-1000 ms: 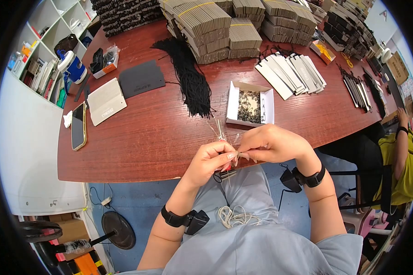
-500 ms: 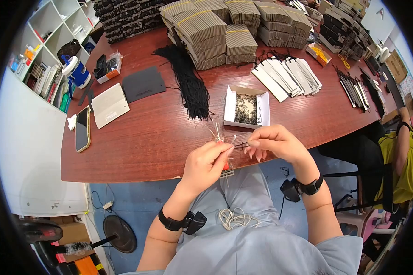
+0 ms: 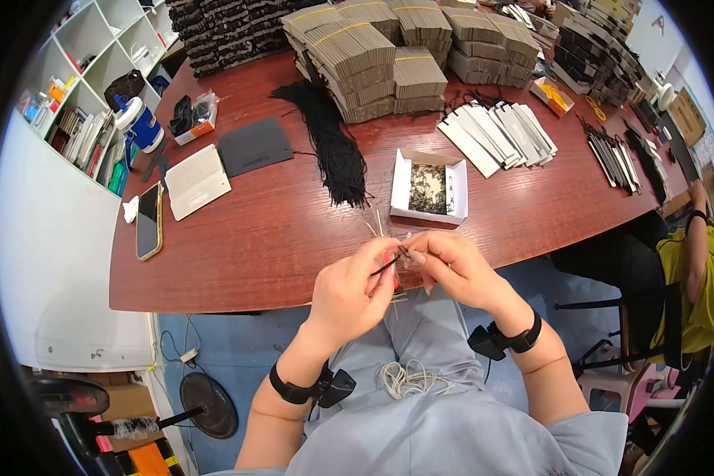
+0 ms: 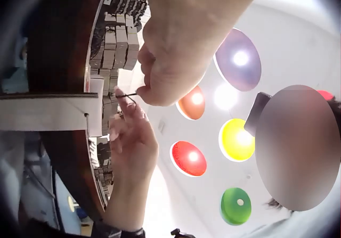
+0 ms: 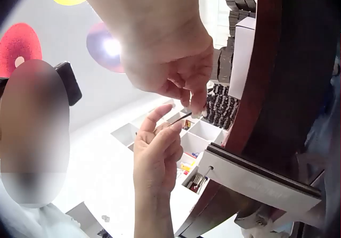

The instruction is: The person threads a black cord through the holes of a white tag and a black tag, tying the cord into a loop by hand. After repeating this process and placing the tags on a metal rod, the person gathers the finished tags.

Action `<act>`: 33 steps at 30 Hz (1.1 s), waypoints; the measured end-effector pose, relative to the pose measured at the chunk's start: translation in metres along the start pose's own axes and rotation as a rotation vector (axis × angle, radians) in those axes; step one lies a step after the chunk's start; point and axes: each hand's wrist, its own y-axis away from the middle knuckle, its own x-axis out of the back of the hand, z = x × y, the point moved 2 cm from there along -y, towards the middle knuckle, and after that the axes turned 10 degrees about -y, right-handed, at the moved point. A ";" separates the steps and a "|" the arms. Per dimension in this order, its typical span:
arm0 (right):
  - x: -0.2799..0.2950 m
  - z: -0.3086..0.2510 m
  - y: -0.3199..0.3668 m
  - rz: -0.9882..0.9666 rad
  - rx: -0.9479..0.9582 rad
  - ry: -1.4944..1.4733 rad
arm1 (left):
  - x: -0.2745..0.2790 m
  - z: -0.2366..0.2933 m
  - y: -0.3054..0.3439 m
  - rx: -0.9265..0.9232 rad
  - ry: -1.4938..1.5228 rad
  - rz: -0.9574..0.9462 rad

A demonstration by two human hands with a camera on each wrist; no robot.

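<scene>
My left hand [image 3: 349,287] pinches a thin black cord [image 3: 385,266] between thumb and forefinger, just above the table's front edge. Close against it, my right hand [image 3: 456,266] has its thumb and fingertips on the cord's other end. In the left wrist view the cord [image 4: 127,95] forms a small loop between the two hands. Part of it is hidden behind the fingers. A white card [image 4: 48,113] with a dark edge and a small hole stands at the table edge below the hands. Something red [image 3: 389,262] shows behind my left fingertips.
A white box [image 3: 429,216] of small black loops sits beyond the hands. Behind it lie a black cord bundle [image 3: 337,159], fanned white strips [image 3: 492,136] and stacked grey bundles [image 3: 353,51]. At left are a phone [image 3: 149,222] and two flat cards. Another person [image 3: 694,278] sits at right.
The hands were together, then drew apart with the dark cord stretched between them. Now my right hand has moved back left, and the fingertips of both hands meet at the cord.
</scene>
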 end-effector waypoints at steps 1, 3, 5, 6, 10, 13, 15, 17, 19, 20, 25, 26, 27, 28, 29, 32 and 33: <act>0.001 -0.004 0.000 -0.093 -0.071 -0.001 | 0.003 0.000 -0.001 0.118 0.157 -0.104; 0.004 -0.010 0.000 -0.189 -0.142 -0.003 | -0.004 -0.010 -0.003 0.143 0.368 -0.159; 0.007 -0.013 -0.001 -0.226 -0.244 -0.159 | -0.005 -0.014 -0.008 0.139 0.606 -0.239; 0.008 -0.015 -0.002 -0.224 -0.241 -0.158 | -0.004 -0.015 -0.009 0.135 0.605 -0.240; 0.011 -0.018 -0.003 -0.206 -0.222 -0.241 | -0.008 -0.021 -0.009 0.186 0.779 -0.364; 0.011 -0.020 -0.005 -0.253 -0.201 -0.161 | -0.007 -0.021 -0.011 0.190 0.782 -0.459; 0.010 -0.022 -0.006 -0.297 -0.194 -0.095 | -0.010 -0.022 -0.010 0.221 0.786 -0.516; 0.008 -0.022 -0.007 -0.353 -0.181 -0.015 | -0.018 -0.025 -0.008 0.250 0.855 -0.499; 0.008 -0.022 -0.007 -0.345 -0.208 -0.082 | -0.017 -0.020 -0.009 0.276 0.915 -0.495; 0.008 -0.023 -0.008 -0.337 -0.234 -0.149 | -0.017 -0.018 -0.009 0.303 0.974 -0.490; 0.011 -0.027 -0.012 -0.337 -0.417 -0.233 | -0.016 -0.017 -0.013 0.406 1.054 -0.641; 0.012 -0.026 -0.012 -0.339 -0.482 -0.233 | -0.016 -0.017 -0.012 0.468 1.088 -0.701; 0.012 -0.025 -0.012 -0.339 -0.483 -0.232 | -0.017 -0.017 -0.012 0.468 1.089 -0.701; 0.012 -0.024 -0.013 -0.308 -0.475 -0.246 | -0.020 -0.019 -0.011 0.530 1.174 -0.699; 0.013 -0.024 -0.014 -0.277 -0.468 -0.258 | -0.022 -0.019 -0.010 0.592 1.260 -0.695; 0.012 -0.023 -0.017 -0.243 -0.383 -0.211 | -0.025 -0.020 -0.010 0.621 1.320 -0.631; 0.012 -0.022 -0.017 -0.244 -0.383 -0.209 | -0.027 -0.021 -0.010 0.620 1.321 -0.629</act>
